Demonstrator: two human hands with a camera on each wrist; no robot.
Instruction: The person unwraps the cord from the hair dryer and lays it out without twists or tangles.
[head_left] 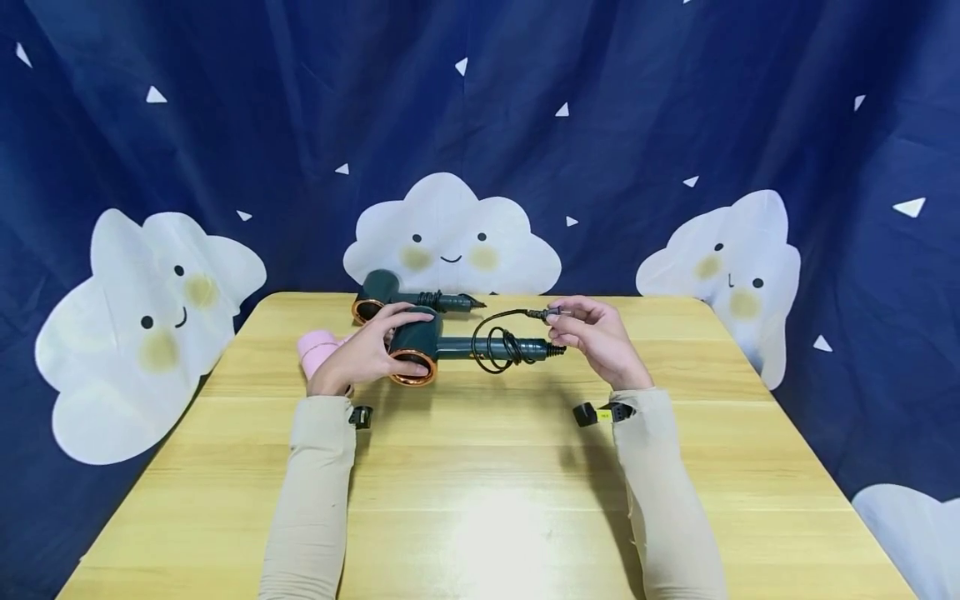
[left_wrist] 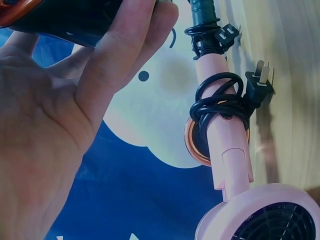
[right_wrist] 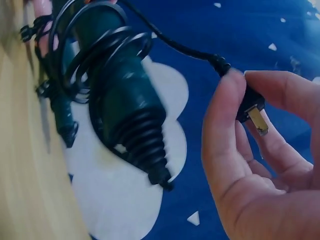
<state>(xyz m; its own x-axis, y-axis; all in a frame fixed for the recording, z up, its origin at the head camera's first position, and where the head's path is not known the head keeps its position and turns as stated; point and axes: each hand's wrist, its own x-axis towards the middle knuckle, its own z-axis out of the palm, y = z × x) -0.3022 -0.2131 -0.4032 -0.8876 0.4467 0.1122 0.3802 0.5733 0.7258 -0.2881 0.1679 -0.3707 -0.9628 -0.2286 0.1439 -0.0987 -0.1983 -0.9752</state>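
Note:
A dark green hair dryer (head_left: 453, 348) with a copper-coloured rim is held above the table. My left hand (head_left: 367, 350) grips it round the head, its handle pointing right. Loops of black cord (head_left: 510, 348) hang loosely about the handle, and one stretch of cord runs out to the plug (right_wrist: 251, 105). Between thumb and fingers, my right hand (head_left: 600, 337) pinches that plug; a metal prong shows in the right wrist view. Behind lies a second green hair dryer (head_left: 381, 287), its cord wound round the handle. A pink hair dryer (left_wrist: 227, 145) lies near my left hand, mostly hidden by it in the head view.
The wooden table (head_left: 487, 467) stretches toward me, with a bright glare at its near part. A dark blue curtain (head_left: 480, 108) with white clouds hangs behind and at both sides. Each wrist wears a black strapped camera.

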